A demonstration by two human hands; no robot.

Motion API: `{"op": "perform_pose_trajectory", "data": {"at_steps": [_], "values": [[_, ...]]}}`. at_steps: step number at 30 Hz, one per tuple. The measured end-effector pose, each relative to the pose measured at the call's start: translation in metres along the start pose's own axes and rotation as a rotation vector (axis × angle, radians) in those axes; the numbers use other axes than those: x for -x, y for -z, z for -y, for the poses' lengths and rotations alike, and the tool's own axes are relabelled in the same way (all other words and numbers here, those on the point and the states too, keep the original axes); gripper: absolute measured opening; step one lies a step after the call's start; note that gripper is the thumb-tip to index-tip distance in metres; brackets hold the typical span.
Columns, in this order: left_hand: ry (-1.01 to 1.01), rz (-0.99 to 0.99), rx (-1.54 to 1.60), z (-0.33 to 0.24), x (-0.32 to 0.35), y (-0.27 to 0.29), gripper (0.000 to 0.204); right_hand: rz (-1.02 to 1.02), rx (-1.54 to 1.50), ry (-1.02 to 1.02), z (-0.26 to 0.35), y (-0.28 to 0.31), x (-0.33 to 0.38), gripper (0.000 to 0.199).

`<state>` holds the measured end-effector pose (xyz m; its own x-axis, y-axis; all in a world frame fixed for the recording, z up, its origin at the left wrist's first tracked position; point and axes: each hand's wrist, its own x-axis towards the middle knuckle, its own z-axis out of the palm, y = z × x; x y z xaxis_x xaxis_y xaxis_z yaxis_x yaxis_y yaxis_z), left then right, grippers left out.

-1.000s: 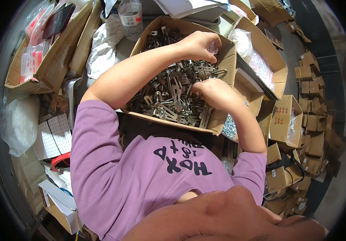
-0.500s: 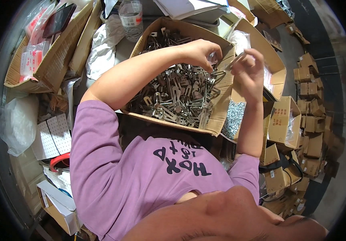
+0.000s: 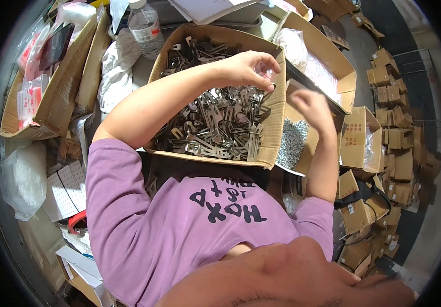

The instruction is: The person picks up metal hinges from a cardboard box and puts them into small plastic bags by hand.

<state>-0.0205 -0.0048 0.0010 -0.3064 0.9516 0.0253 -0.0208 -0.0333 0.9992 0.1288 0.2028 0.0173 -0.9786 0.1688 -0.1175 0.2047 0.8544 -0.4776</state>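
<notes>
My left hand is closed over the right side of a cardboard box full of flat metal clips. Between its curled fingers shows a small clear plastic piece, perhaps a bag; its exact kind is hard to make out. Just right of that box, my right hand hovers above a carton of small silvery screws. Its fingers are bent and smeared by motion, so whether they hold anything cannot be told.
A water bottle and crumpled white cloth lie behind and left. Beyond the screws is a box of plastic bags. At left stands a box with red-and-white packets and a phone. Stacked cartons line the far right.
My right hand has moved down from beside my left hand toward the screws; the metal piece seen at its fingers no longer shows there. My left hand stays over the clips. The whole view has shifted slightly.
</notes>
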Motion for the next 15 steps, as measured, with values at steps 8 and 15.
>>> {"op": "perform_pose_trajectory", "data": {"at_steps": [8, 15], "values": [[0.020, 0.019, -0.043, 0.003, -0.002, -0.001, 0.046, 0.178, 0.280, 0.045, -0.025, -0.038, 0.036, 0.024], [0.039, 0.027, -0.051, 0.006, -0.002, -0.004, 0.045, 0.052, -0.185, -0.017, -0.042, -0.028, 0.036, 0.011]]}}
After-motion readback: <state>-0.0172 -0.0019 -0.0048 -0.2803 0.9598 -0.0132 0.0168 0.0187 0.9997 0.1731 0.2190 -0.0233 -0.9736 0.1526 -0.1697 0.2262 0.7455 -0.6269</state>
